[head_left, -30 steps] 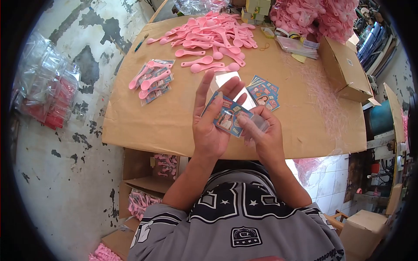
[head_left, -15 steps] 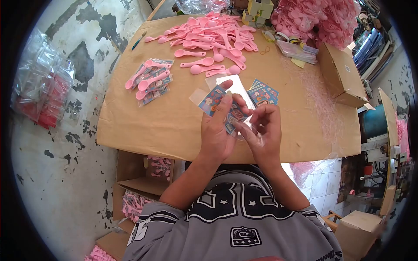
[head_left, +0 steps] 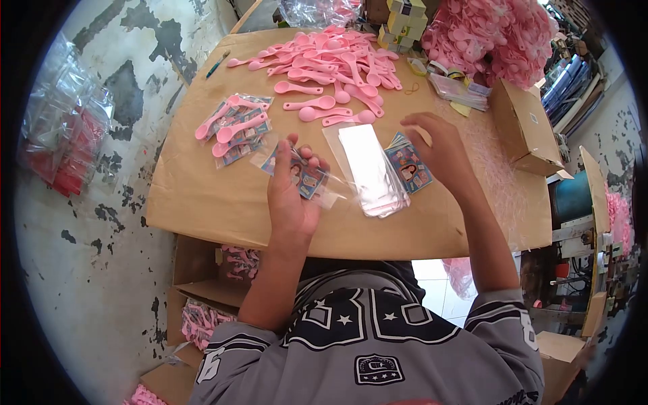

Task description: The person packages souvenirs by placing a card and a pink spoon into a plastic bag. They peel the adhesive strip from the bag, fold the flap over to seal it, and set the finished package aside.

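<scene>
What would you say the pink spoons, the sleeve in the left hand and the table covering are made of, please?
Pink spoons: likely moulded plastic, even colour, smooth soft sheen. Sleeve in the left hand: thin clear film, glossy; its printed card shows through. Table covering: brown cardboard or kraft paper, matte.

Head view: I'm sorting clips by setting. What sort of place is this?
Probably a small hand-packing workshop: loose pink spoons heaped on a cardboard-covered table, finished spoon-and-card packs beside them, a stack of clear sleeves, and the left hand holding a bagged card.
</scene>
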Motion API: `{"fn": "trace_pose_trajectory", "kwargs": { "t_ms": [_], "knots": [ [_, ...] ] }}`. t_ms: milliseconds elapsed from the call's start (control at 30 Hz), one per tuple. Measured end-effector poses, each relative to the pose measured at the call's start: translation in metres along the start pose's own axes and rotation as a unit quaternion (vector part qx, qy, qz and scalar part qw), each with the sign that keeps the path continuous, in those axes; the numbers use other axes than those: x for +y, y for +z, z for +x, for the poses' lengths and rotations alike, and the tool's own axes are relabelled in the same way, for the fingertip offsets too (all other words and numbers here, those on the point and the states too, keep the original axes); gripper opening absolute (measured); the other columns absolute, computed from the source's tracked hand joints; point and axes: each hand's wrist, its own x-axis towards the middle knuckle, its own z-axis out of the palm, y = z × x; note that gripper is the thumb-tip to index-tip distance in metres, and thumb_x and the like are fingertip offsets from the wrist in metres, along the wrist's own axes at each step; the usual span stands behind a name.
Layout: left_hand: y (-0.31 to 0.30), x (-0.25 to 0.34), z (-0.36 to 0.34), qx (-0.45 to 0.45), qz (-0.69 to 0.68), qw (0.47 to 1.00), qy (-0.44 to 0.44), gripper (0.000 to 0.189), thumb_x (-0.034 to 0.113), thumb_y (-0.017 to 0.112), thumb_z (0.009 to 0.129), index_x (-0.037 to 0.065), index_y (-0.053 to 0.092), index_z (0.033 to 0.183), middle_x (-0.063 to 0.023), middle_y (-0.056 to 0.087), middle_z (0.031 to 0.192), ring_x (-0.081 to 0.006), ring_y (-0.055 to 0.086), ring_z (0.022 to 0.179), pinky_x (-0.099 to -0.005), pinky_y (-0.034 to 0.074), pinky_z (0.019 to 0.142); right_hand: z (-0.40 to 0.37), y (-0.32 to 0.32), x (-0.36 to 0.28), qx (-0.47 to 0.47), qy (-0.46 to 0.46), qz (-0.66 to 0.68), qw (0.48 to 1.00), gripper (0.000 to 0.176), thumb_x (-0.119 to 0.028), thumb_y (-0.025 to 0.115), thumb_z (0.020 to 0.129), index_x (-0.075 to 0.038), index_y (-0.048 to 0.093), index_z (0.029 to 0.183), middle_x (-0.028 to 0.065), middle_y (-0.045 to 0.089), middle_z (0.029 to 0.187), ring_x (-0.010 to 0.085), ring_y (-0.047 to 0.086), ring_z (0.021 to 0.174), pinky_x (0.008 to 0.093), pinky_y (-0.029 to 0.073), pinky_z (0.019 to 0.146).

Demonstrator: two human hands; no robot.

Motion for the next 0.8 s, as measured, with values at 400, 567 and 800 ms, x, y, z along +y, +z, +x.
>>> {"fn": "trace_pose_trajectory", "kwargs": {
  "t_ms": [400, 567, 800],
  "knots": [
    [-0.022, 0.001, -0.001, 0.017, 0.041, 0.999, -0.015, 0.035, 0.031, 0.066, 0.108, 0.006, 0.057, 0.130, -0.0054, 0.065, 0.095, -0.0154, 0.064, 0.084, -0.0362, 0.056, 0.085, 0.076, 0.084, 0.034, -0.092, 0.056, -0.140, 0.984, 0.020, -0.021, 0.065, 0.098, -0.007, 0.067, 0.111, 0.0171, 0.069, 0.109, 0.0383, 0.068, 0.100, 0.0484, 0.055, 0.086],
    [-0.016, 0.000, 0.000, 0.026, 0.037, 0.999, 0.021, 0.036, 0.032, 0.064, 0.108, 0.005, 0.058, 0.132, -0.0059, 0.066, 0.100, -0.0155, 0.065, 0.088, -0.0356, 0.056, 0.092, 0.067, 0.062, 0.043, -0.120, 0.020, -0.179, 0.976, 0.017, -0.013, 0.065, 0.096, -0.005, 0.065, 0.111, 0.0183, 0.072, 0.105, 0.0386, 0.069, 0.097, 0.0487, 0.054, 0.083],
    [-0.003, 0.007, 0.006, 0.041, 0.059, 0.990, 0.121, 0.044, 0.038, 0.062, 0.109, 0.005, 0.057, 0.137, -0.0103, 0.067, 0.114, -0.0208, 0.066, 0.105, -0.0427, 0.053, 0.110, 0.008, -0.010, -0.015, -0.103, 0.187, 0.133, 0.968, 0.019, -0.011, 0.071, 0.099, -0.002, 0.072, 0.116, 0.0060, 0.073, 0.084, 0.0162, 0.066, 0.071, 0.0334, 0.053, 0.067]
  ]
}}
